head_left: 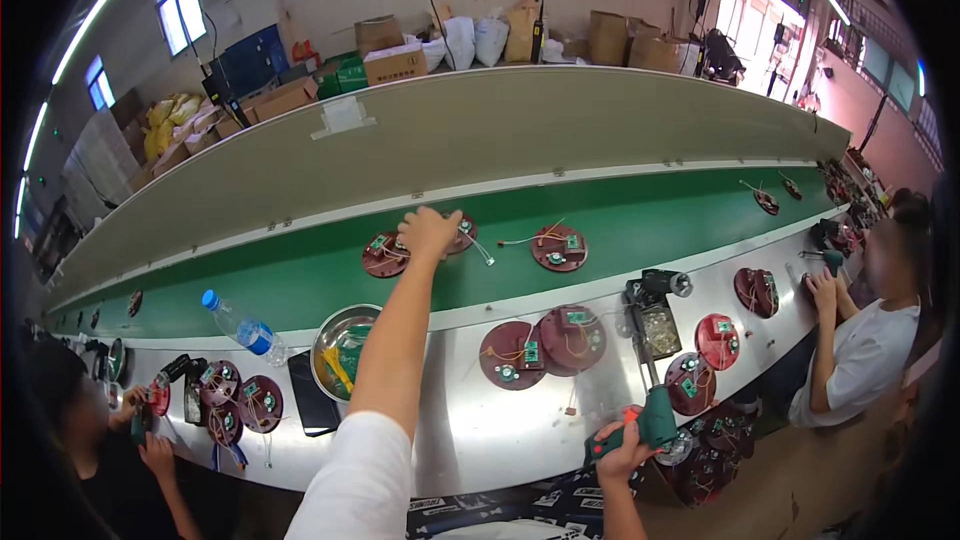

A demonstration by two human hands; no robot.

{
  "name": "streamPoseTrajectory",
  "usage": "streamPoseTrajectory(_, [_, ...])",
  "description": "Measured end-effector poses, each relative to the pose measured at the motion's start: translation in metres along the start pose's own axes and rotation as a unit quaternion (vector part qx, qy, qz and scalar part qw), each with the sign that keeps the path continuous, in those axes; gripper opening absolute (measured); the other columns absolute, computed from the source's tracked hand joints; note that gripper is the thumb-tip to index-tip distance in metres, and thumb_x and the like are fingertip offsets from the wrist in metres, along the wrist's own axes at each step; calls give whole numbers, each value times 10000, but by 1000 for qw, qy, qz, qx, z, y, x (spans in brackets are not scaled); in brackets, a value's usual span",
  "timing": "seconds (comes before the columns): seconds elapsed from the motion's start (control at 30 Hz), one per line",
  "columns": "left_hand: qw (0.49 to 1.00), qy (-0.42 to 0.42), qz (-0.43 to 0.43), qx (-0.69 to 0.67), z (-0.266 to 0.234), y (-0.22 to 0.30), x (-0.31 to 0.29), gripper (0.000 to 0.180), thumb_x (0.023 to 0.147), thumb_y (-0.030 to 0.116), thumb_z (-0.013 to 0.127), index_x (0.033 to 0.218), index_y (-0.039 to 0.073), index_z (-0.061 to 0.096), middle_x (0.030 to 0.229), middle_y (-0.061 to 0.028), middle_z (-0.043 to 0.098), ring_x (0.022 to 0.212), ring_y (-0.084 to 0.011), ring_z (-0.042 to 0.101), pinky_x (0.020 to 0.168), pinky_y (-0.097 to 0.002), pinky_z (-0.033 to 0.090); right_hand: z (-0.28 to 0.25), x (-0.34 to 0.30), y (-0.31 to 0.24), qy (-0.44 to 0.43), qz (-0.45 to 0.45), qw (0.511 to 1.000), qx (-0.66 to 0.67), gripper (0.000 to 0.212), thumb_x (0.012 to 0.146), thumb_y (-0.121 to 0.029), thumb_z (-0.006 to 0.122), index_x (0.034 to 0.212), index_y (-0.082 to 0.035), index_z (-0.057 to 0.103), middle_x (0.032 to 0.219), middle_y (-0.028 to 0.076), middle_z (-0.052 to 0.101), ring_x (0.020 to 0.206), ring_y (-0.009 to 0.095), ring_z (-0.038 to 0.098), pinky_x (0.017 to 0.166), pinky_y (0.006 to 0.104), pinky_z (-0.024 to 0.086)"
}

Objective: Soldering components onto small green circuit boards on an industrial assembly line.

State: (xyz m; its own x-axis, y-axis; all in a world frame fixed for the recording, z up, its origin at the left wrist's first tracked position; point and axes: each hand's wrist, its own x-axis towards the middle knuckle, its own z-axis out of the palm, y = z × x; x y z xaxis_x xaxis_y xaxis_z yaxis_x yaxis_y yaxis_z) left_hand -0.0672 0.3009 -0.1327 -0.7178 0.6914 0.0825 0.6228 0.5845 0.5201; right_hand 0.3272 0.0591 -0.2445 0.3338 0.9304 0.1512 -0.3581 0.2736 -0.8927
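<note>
My left hand (428, 233) reaches across to the green conveyor belt (640, 202), its fingers bent down over a maroon disc (463, 237) with wires and a small circuit board. Another such disc (381, 258) lies against it on the left; the hand partly covers both, and I cannot tell whether either is lifted. In my right hand (622, 452), at the near edge of the metal bench, is a green power screwdriver (657, 420), its long shaft pointing up and away. Two overlapping maroon discs (514, 354) rest on the bench between my arms.
A metal bowl (322, 352) with yellow-handled tools, a black flat case (308, 395) and a water bottle (246, 328) stand left of my arm. A screw tray (659, 332) is at right. People work on both sides, at left (75, 430) and right (860, 330).
</note>
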Motion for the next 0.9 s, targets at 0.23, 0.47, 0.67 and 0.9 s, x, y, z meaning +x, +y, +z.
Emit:
streamPoseTrajectory(0.23, [995,-18,26,90,20,-24,9,587,751,451,709,1155,25,688,1285,-205,586,1201,-409,524,955,-506,457,10,0,-7,0,-13,1000,-11,322,957,-143,467,1204,63,446,894,144,606,519,189,592,588,308,501])
streamPoseTrajectory(0.47, [959,-159,138,189,-16,-50,20,636,723,447,704,1228,62,656,1406,-239,510,1273,-428,481,1035,-555,390,8,3,-3,-17,-37,999,-33,288,957,-177,473,1149,38,472,937,132,547,506,163,549,465,308,498])
streamPoseTrajectory(0.67, [979,-151,34,134,-31,-75,18,939,662,627,737,1455,210,455,1536,-203,297,1375,-470,337,1087,-619,296,11,7,-8,-10,-28,999,-25,291,954,-178,483,1144,43,473,942,139,552,508,167,551,467,312,498])
streamPoseTrajectory(0.9, [978,-114,110,133,-28,-74,13,762,687,570,737,1297,133,605,1346,-247,508,1223,-508,506,992,-578,445,14,3,-15,3,-29,999,-28,287,959,-165,493,1129,66,484,700,113,594,482,189,576,543,300,482])
